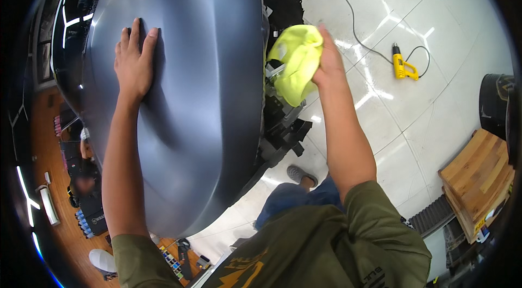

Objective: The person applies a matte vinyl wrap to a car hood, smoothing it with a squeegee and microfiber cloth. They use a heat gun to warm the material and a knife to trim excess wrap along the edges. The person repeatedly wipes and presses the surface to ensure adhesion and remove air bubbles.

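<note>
We see the left hand (134, 62) laid open and apparently flat on a dark grey car panel (187, 87), its fingers reaching toward 12 o'clock and the thumb set apart toward 1 o'clock. Our right hand (329, 58) is closed around the edge of a bunched yellow-green cloth (299, 68), with some of the fingers hidden from us. The cloth hangs at 9 o'clock from that hand, between it and the panel's 3 o'clock edge, its longer dimension running roughly from 12 to 6 o'clock. The panel's long axis also runs from 12 to 6 o'clock, so the 2 lie nearly parallel. The relation we judge most important is the cloth's offset toward 3 o'clock: in this view it sits just beside the painted face, over black brackets (285, 136), though we cannot tell its height above them. Of our 2 hands, the left is nearer the panel's middle and the right holds the cloth. Farther off, at 3 o'clock from the right hand, a yellow heat gun (403, 66) lies on the tiled floor (380, 136), its cord (353, 19) trailing toward 11 o'clock.
</note>
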Available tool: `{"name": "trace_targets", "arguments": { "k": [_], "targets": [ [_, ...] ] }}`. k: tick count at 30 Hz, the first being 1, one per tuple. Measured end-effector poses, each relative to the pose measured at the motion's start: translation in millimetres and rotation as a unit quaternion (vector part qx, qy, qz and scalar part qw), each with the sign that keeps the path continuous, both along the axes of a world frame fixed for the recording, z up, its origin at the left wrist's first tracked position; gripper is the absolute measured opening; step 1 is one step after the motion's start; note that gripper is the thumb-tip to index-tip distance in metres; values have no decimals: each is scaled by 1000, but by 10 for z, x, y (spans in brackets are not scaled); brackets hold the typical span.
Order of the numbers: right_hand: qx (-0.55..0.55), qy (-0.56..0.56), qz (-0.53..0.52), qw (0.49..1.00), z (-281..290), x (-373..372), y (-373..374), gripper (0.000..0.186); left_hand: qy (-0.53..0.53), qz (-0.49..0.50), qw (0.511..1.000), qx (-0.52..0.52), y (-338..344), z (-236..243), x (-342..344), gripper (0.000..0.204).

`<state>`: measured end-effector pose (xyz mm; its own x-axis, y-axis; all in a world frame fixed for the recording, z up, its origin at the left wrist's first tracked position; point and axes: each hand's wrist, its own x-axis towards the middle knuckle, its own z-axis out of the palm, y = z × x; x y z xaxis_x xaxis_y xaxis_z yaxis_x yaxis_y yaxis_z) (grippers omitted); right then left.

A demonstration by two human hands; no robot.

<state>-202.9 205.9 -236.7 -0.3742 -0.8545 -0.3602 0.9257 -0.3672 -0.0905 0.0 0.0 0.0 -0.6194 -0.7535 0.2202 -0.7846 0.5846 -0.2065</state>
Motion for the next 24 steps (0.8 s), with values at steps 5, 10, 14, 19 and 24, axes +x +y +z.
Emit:
{"name": "trace_targets", "arguments": {
  "k": [5, 10, 14, 19, 24],
  "targets": [
    [53, 287, -88, 952, 775, 359, 435, 24, 7, 2, 1000, -2, 22, -47, 3, 75],
    [95, 746, -183, 633, 787, 548, 294, 17, -43, 34, 998, -25, 48, 36, -18, 75],
    [118, 745, -184, 630, 744, 277, 101, 8, -35, 31, 999, -14, 76, -49, -27, 74],
    [184, 690, -161, 682, 770, -155, -277, 16, -40, 13, 999, -17, 34, -47, -32, 73],
    [137, 692, -139, 695, 792, 18, 16, 17, -44, 30, 998, -15, 39, 7, 0, 72]
  ]
}}
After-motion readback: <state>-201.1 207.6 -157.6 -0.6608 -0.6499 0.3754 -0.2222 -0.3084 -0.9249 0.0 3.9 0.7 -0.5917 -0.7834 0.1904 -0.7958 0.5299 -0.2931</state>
